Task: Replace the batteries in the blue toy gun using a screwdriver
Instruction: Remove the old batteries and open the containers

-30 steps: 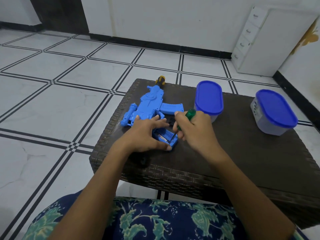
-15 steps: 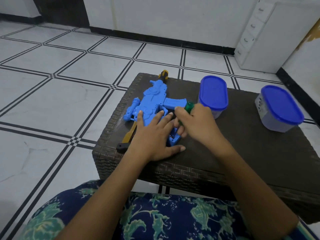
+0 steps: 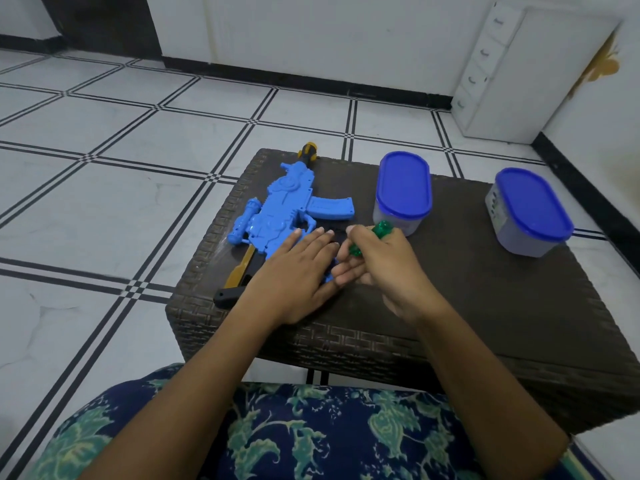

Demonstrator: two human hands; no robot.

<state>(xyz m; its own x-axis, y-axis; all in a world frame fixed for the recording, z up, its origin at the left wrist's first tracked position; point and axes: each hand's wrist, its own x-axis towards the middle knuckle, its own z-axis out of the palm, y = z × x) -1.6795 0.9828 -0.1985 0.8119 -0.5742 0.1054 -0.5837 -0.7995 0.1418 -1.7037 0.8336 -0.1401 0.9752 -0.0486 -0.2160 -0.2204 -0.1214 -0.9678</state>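
**Both hands at the toy gun's lower end**

The left hand (image 3: 298, 271) lay flat with its fingers straight and together, pressing down on the lower part of the blue toy gun (image 3: 277, 209). Just beside it, at its 3 o'clock, the right hand (image 3: 384, 268) was curled round the green handle of the screwdriver (image 3: 382, 228). The shaft and tip were hidden behind the fingers, so I could not tell where the tip touched.

The gun lay on its side on the left part of the dark woven tabletop (image 3: 485, 306). Its yellow-and-black muzzle pointed to 12 o'clock and its yellow-and-black stock ran toward 7 o'clock, to the tabletop's near left corner.

From the hands, a blue-lidded container (image 3: 403, 188) stood at 1 o'clock, near the right hand. A second lidded container (image 3: 530, 206) stood at 2 o'clock, well apart from the first.

A blue floral garment (image 3: 311, 434) covered the person's lap at 6 o'clock. A white drawer unit (image 3: 491, 74) stood on the tiled floor (image 3: 104, 202) at the far right.
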